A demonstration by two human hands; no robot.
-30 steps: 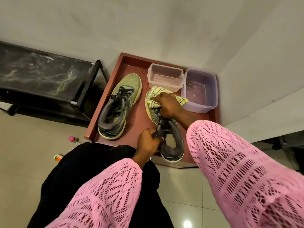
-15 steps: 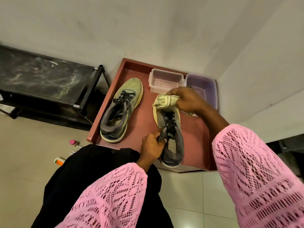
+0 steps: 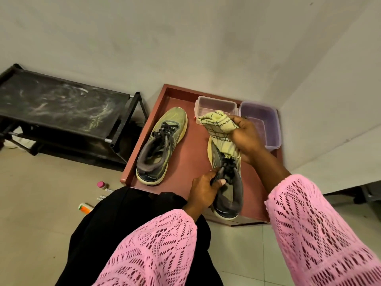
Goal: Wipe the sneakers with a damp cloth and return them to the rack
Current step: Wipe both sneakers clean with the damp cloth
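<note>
- pink sleeves (image 3: 321, 234), open knit, one on each arm, nearest the camera; black garment (image 3: 103, 234) under them.
- left hand (image 3: 203, 191): fingers curled tight on the laces and tongue of the right-side sneaker (image 3: 231, 195), thumb on top.
- right-side sneaker: grey with pale yellow sole, on the red tray (image 3: 193, 162), heel at the tray's near edge, toe hidden under the cloth.
- right hand (image 3: 246, 137): fingers bunched round the yellow cloth (image 3: 218, 129), gripping it; the cloth hangs onto the sneaker's front part.
- left-side sneaker (image 3: 161, 145): same colours, lying flat on the tray, well apart from both hands, toe toward the wall.
- small bottles (image 3: 102, 185) and an orange-capped tube (image 3: 85, 208) on the floor beside the tray's near left corner.
- clear tub (image 3: 216, 104) and purple tub (image 3: 261, 124): side by side at the tray's far end.
- black rack (image 3: 59, 106): just left of the tray, against the wall, top shelf streaked with white marks.
</note>
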